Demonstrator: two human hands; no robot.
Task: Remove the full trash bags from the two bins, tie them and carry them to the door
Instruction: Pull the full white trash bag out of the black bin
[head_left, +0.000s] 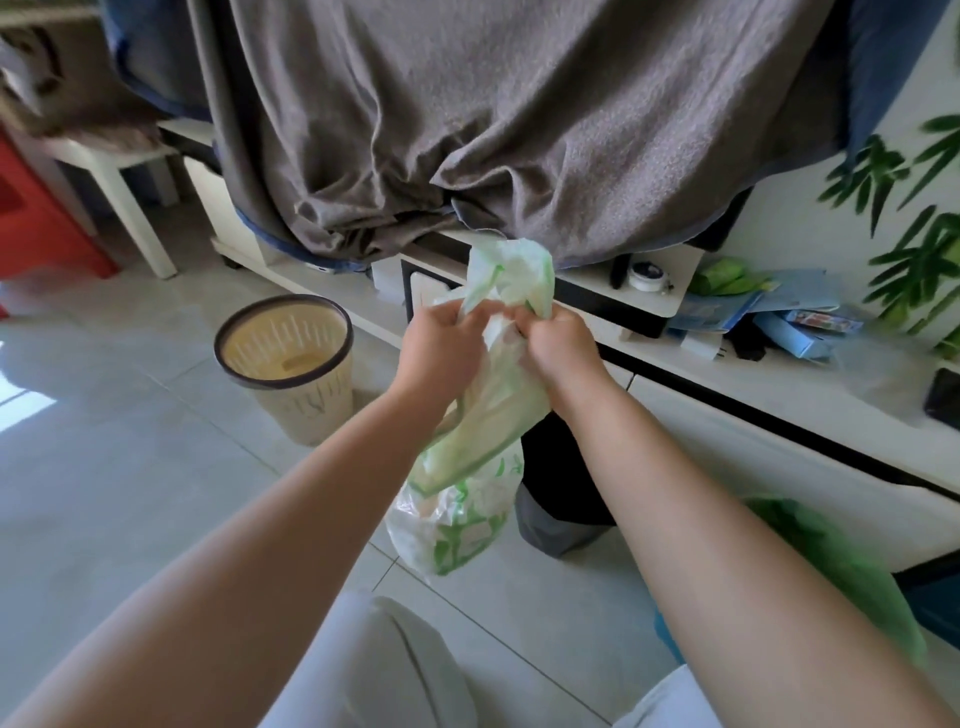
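Note:
A white trash bag with green print (457, 514) hangs in front of me, its bottom near the tiled floor. My left hand (441, 345) and my right hand (558, 348) both grip its gathered top, whose loose ends stick up above my fists. A cream slatted bin with a dark rim (288, 364) stands empty on the floor to the left. Behind the bag sits a dark bin (556, 499), partly hidden by my right arm. A green bag (841, 566) shows at the lower right, blurred.
A low white cabinet (753, 405) runs along the right, with boxes and small items on top. A large grey cloth (493, 119) drapes over furniture ahead. A white table leg (135, 208) and a red object (47, 218) stand at the left. My knees are at the bottom.

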